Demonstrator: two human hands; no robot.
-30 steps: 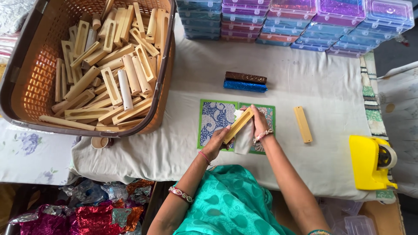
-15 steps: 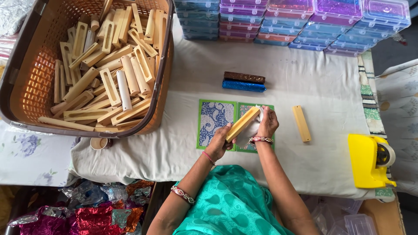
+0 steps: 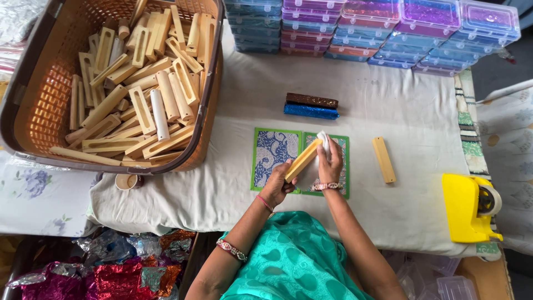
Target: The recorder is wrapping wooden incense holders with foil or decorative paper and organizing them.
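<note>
- The desk is covered with a pale, slightly wrinkled cloth, and a second flowery cloth hangs off to the left, lower down.
- Right in front of the person lie two patterned sheets with green borders, side by side and flat on the cloth.
- The left hand is wrapped around the lower end of a wooden block, holding it tilted over the sheets.
- The right hand is closed on a small white cloth and presses it against the block's upper end.
- Another wooden block lies flat just to the right of the sheets, not touching them.
- Further back sit two wrapped blocks, a brown glitter one touching a blue glitter one.
- A big brown basket at the left is piled with loads more bare wooden blocks, plus one white tube in the heap.
- Along the far edge, stacks of clear lidded plastic boxes hold blue, purple and pink shiny stuff.
- A yellow tape dispenser sits at the right edge.
- A small cup peeks out under the basket, and crinkly foil wrappers are heaped down below the desk.
</note>
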